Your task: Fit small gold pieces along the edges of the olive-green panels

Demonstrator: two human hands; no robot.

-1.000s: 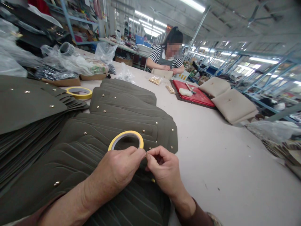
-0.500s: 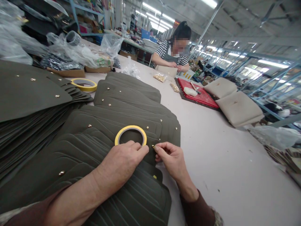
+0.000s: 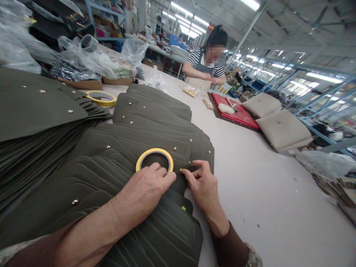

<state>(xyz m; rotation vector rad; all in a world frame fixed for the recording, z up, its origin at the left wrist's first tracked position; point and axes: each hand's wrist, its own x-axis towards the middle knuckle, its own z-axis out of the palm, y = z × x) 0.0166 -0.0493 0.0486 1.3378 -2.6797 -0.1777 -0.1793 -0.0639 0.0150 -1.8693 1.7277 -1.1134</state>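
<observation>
My left hand (image 3: 151,185) is closed on the near rim of a roll of yellow tape (image 3: 140,158), above overlapping dark olive panels (image 3: 91,146). To its right, my right hand (image 3: 204,181) has its index finger lifted away from the thumb. A tiny yellow piece of tape (image 3: 181,170) shows at the thumb tip, near the panels' right edge. Another yellow scrap (image 3: 184,208) lies on a panel below. Small gold metal studs, such as one stud (image 3: 108,147), sit on several panels.
A second tape roll (image 3: 101,104) lies by a thick panel stack (image 3: 30,107) at left. Plastic bags (image 3: 91,59) are heaped behind. Across the table (image 3: 250,193), a co-worker (image 3: 204,63) handles a beige panel, near a red board (image 3: 233,113) and beige pieces (image 3: 285,129).
My right index finger has lifted and spread from the thumb, where the fingertips were pinched together before. My left hand stays on the tape roll. The view has shifted slightly.
</observation>
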